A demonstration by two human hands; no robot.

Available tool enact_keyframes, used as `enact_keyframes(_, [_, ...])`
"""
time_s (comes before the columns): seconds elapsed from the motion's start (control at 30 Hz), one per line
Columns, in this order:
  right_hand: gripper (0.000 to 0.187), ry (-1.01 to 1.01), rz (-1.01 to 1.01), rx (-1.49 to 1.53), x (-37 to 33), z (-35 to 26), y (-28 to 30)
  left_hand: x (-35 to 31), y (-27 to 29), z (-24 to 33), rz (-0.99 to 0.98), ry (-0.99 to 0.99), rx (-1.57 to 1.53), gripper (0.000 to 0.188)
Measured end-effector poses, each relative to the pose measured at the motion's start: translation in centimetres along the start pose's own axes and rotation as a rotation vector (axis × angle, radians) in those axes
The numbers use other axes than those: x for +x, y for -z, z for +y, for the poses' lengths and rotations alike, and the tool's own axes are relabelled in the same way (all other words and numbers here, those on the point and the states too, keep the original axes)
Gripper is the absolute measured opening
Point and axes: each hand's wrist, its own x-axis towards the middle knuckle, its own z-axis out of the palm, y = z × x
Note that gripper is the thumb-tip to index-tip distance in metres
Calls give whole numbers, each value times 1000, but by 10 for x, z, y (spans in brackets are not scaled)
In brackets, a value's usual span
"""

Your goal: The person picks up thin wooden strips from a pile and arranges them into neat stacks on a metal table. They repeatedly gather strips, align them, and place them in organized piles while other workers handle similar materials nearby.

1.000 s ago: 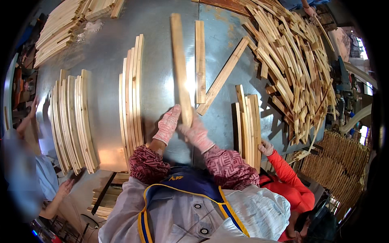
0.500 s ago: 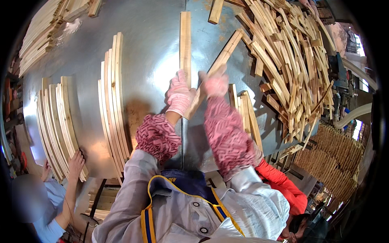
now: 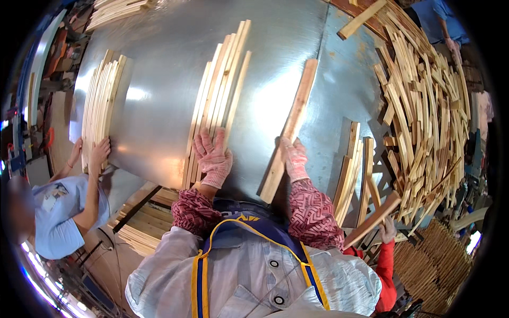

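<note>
My left hand point(image 3: 213, 157), in a pink-and-white glove, lies with its fingers spread on the near part of a row of pale wooden strips point(image 3: 217, 79). The row's rightmost strip point(image 3: 239, 87) stands slightly apart from the others. My right hand point(image 3: 295, 159), gloved alike, is closed on the right edge of a single wooden strip point(image 3: 301, 100), its fingers partly hidden by the wood. That strip lies slanted over the metal table point(image 3: 265, 143), its near end toward my apron.
A large jumbled heap of wooden strips point(image 3: 424, 116) covers the table's right side. Several short strips point(image 3: 350, 164) stand nearer me. At the right, a gloved hand point(image 3: 388, 229) in a red sleeve holds a strip. A co-worker in blue point(image 3: 69, 212) handles another row point(image 3: 103, 100) at the left.
My view has turned left. My left hand has let go of its strip and moved onto the row, where an extra strip now lies. The right hand still has one strip, now apart from the heap.
</note>
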Motion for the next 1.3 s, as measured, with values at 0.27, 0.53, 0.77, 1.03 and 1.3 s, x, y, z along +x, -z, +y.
enact_keyframes(0.27, [58, 453, -158, -521, -16, -90, -120, 21, 10, -85, 10, 284, -743, 67])
enact_keyframes(0.53, [54, 358, -249, -179, 24, -30, -117, 2, -1, -173, -508, 304, -854, 53])
enact_keyframes(0.77, [48, 73, -284, 151, -24, -16, -69, 3, 7, -199, -483, 310, -867, 44])
enact_keyframes(1.03, [52, 255, -285, 37, -110, -55, -134, -13, 9, -98, -121, -369, -727, 68])
enact_keyframes(1.3, [26, 127, 7, -11, -79, -77, -76, 11, 34, -129, -630, -73, -211, 116])
